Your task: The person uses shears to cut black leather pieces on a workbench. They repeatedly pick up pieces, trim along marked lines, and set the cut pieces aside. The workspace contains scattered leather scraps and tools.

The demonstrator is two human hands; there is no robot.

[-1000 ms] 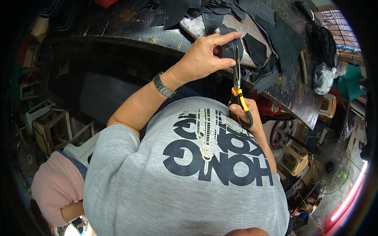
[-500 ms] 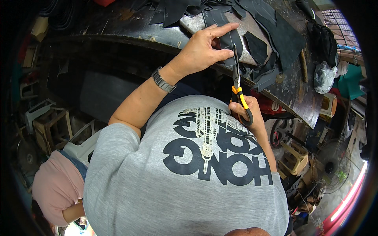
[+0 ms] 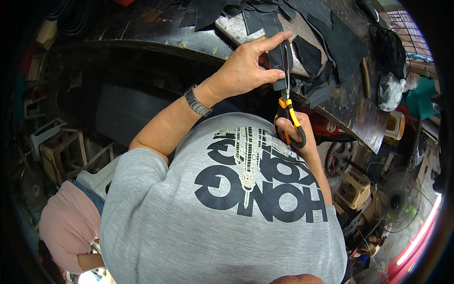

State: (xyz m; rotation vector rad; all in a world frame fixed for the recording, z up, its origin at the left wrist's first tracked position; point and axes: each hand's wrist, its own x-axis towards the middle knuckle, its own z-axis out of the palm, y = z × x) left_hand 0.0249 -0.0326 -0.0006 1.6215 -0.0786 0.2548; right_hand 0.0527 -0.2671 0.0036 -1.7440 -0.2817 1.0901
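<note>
My left hand pinches a strip of black sheet material, perhaps leather, between thumb and fingers at the table's near edge. A thin pale line is drawn along the strip. In my right hand are scissors with yellow-and-black handles, thumb and fingers on the loops. Their blades point away from me and lie along the strip's right edge, just beyond my left thumb tip. One shiny blade shows on top; part of the other is hidden by the material. A separate black offcut lies right of the blades.
A pale worn board lies on the dark wooden table. Black cut pieces are heaped at the back and right. A wooden stick and plastic bag are farther right. At lower left is another person in pink.
My left hand and the strip have shifted slightly right. The scissors' handles have spread apart, and the blades now reach a little farther along the strip's edge.
</note>
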